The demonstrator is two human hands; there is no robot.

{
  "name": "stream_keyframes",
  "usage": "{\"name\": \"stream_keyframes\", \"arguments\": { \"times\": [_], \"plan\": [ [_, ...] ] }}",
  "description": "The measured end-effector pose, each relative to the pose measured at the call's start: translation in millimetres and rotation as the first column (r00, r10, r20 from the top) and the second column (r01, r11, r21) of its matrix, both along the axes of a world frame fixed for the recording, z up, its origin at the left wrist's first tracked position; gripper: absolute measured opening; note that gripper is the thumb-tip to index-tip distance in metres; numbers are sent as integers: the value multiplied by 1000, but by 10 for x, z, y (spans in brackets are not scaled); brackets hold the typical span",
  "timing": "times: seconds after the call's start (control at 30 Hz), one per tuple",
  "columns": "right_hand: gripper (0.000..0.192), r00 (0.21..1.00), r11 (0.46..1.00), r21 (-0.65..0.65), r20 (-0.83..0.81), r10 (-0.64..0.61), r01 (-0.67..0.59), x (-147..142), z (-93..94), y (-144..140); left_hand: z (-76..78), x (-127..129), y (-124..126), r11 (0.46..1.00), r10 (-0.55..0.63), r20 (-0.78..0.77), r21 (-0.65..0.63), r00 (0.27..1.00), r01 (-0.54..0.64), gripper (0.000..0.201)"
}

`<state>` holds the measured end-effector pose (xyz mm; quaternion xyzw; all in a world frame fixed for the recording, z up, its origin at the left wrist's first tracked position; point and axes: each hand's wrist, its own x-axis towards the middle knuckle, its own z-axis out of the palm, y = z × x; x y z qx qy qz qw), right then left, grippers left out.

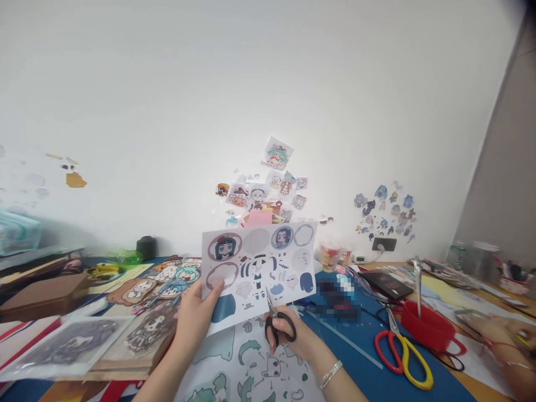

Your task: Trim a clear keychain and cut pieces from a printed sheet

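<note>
My left hand (196, 314) holds up a printed sheet (259, 268) of cartoon character cut-outs by its lower left corner, thumb on the front. My right hand (293, 335) grips black-handled scissors (277, 324), fingers through the loops, blades pointing up into the sheet's lower edge. A silver bracelet (330, 374) sits on my right wrist. Beneath both hands lies another printed sheet (251, 363) with teal shapes.
Red-and-yellow scissors (404, 352) lie on the blue mat (360, 346) at right, beside a red cup (427, 326). Another person's hand (498, 332) rests at far right. Cartoon cut-outs (167, 279) and brown boards (46, 293) cover the left. Stickers (268, 190) dot the wall.
</note>
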<state>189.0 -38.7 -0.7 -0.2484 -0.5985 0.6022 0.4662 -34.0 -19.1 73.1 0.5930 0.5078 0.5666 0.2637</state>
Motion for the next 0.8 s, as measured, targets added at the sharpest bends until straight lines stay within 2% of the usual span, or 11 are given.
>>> {"name": "stream_keyframes", "arguments": {
  "times": [0.13,0.33,0.43,0.67,0.8],
  "plan": [
    [37,998,998,26,4,-64,64,-27,-32,15,-16,29,1,999,3,16,-43,1000,-2,41],
    [47,982,978,102,33,-187,182,-87,-30,28,-21,39,-6,999,29,26,-37,999,-28,40],
    [51,973,969,98,22,-229,226,-102,-29,43,-29,48,2,999,18,46,-38,999,-16,40],
    [76,975,973,71,-8,-220,220,-111,-15,60,-44,88,-22,998,-9,100,-54,995,14,42],
    [83,970,965,96,-5,-243,243,-111,-12,65,-34,110,-52,998,-12,118,-53,993,19,42]
  ]
}}
